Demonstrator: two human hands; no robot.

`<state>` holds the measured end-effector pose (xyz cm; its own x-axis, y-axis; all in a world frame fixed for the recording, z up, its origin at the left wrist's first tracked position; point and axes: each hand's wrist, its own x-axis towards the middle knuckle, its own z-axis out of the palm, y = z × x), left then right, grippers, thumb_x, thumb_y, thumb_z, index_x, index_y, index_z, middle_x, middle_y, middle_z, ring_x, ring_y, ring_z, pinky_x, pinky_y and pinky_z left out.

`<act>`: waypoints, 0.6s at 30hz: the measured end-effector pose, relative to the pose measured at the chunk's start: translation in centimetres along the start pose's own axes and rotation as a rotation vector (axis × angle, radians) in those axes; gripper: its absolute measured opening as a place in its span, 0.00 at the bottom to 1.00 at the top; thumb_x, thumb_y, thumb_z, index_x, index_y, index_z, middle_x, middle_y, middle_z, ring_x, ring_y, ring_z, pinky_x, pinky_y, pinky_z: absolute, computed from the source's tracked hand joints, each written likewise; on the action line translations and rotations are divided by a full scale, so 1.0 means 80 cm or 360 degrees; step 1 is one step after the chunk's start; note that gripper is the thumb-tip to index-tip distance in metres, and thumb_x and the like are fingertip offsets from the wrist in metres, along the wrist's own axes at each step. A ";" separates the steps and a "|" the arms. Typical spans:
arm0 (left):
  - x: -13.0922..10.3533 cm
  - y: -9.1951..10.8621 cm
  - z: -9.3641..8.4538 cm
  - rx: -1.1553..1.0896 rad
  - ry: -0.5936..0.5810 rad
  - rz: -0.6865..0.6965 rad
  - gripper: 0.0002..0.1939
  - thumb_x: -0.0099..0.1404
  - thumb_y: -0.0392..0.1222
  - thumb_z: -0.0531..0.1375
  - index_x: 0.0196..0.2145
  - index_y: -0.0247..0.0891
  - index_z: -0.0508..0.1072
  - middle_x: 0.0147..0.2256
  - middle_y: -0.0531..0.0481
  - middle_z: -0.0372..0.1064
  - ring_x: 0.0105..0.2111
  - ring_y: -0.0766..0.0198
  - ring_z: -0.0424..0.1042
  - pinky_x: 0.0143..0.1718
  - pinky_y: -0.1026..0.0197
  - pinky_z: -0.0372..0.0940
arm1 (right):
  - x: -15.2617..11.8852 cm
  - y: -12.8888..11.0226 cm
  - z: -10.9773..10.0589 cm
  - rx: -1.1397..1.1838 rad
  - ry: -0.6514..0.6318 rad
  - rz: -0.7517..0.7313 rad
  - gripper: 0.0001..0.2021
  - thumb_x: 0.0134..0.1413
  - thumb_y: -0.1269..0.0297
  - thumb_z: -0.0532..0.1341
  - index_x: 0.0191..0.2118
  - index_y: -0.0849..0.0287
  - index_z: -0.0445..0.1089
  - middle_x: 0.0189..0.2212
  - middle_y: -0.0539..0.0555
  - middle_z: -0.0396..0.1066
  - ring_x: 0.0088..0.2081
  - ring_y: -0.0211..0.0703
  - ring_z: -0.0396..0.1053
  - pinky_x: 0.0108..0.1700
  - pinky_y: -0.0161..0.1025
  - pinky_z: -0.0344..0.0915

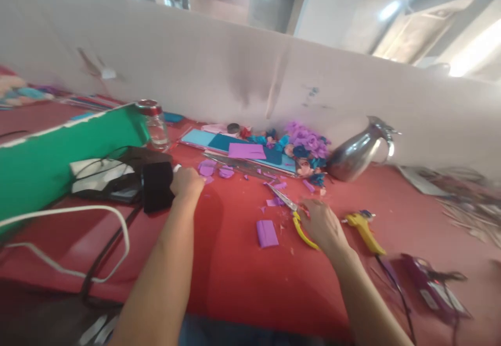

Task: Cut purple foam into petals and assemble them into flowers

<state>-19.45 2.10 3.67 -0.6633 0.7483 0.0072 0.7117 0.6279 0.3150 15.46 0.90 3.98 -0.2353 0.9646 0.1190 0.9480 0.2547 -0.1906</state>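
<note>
Yellow-handled scissors (293,207) lie right of centre on the red table (235,273), under my right hand (321,222); I cannot tell its grip. My left hand (187,183) curls beside purple paper scraps (207,167), any contents hidden.

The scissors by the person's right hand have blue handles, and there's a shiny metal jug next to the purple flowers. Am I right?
Almost! The scissors by the right hand have yellow handles, not blue; the head view shows it. The shiny metal jug is indeed next to the purple flowers.
</note>
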 end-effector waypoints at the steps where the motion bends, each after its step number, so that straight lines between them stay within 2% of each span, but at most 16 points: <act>1: 0.001 0.002 0.001 0.0056 -0.0031 0.0020 0.19 0.53 0.49 0.63 0.39 0.33 0.76 0.48 0.32 0.70 0.46 0.44 0.71 0.39 0.52 0.68 | -0.018 0.012 0.003 -0.0045 -0.0012 0.0055 0.13 0.56 0.67 0.54 0.44 0.59 0.72 0.40 0.59 0.73 0.43 0.49 0.69 0.44 0.40 0.61; 5: 0.002 0.013 -0.006 0.0155 -0.0217 0.0094 0.17 0.57 0.51 0.60 0.36 0.35 0.76 0.47 0.33 0.72 0.47 0.42 0.71 0.40 0.50 0.66 | -0.057 0.029 0.015 -0.0054 -0.0039 0.0153 0.16 0.56 0.68 0.55 0.50 0.60 0.69 0.44 0.61 0.69 0.46 0.51 0.66 0.48 0.41 0.60; 9: -0.004 0.022 -0.020 0.0206 -0.0344 0.0044 0.13 0.55 0.50 0.61 0.34 0.39 0.75 0.47 0.36 0.72 0.46 0.43 0.71 0.40 0.48 0.66 | -0.058 0.026 0.015 0.0002 -0.0023 0.0212 0.19 0.57 0.71 0.51 0.54 0.60 0.65 0.43 0.61 0.69 0.46 0.50 0.66 0.47 0.41 0.60; 11: -0.006 0.022 -0.023 0.0200 -0.0314 -0.0031 0.15 0.57 0.50 0.60 0.38 0.40 0.74 0.47 0.38 0.72 0.45 0.44 0.71 0.39 0.48 0.66 | -0.054 0.024 0.012 -0.0002 -0.0062 0.0211 0.19 0.58 0.72 0.50 0.54 0.60 0.65 0.43 0.61 0.69 0.47 0.50 0.67 0.46 0.40 0.60; 14: -0.010 0.021 -0.022 0.0170 -0.0053 -0.0040 0.21 0.60 0.50 0.56 0.48 0.39 0.70 0.50 0.37 0.68 0.47 0.44 0.69 0.40 0.49 0.67 | -0.047 0.017 0.001 -0.0070 -0.0191 0.0237 0.18 0.58 0.72 0.50 0.52 0.61 0.65 0.44 0.62 0.69 0.44 0.50 0.69 0.39 0.38 0.60; 16: -0.014 0.024 -0.019 0.0171 0.0253 0.0083 0.23 0.60 0.47 0.56 0.53 0.37 0.66 0.52 0.36 0.65 0.51 0.43 0.65 0.43 0.49 0.66 | -0.045 0.010 -0.008 -0.0089 -0.0336 0.0269 0.16 0.55 0.70 0.52 0.48 0.62 0.66 0.39 0.62 0.72 0.37 0.49 0.72 0.32 0.37 0.58; 18: -0.019 0.031 -0.015 0.0119 0.0517 0.0289 0.23 0.60 0.44 0.57 0.53 0.36 0.67 0.51 0.36 0.66 0.52 0.44 0.63 0.46 0.49 0.64 | -0.044 0.004 -0.013 -0.0053 -0.0447 0.0304 0.14 0.50 0.68 0.56 0.44 0.63 0.67 0.32 0.60 0.73 0.31 0.48 0.72 0.28 0.37 0.55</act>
<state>-16.91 2.25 5.60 -0.5549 0.7497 0.3606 0.8315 0.5139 0.2111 16.82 -2.47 4.54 -0.0981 0.9769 -0.1899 0.9860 0.0696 -0.1513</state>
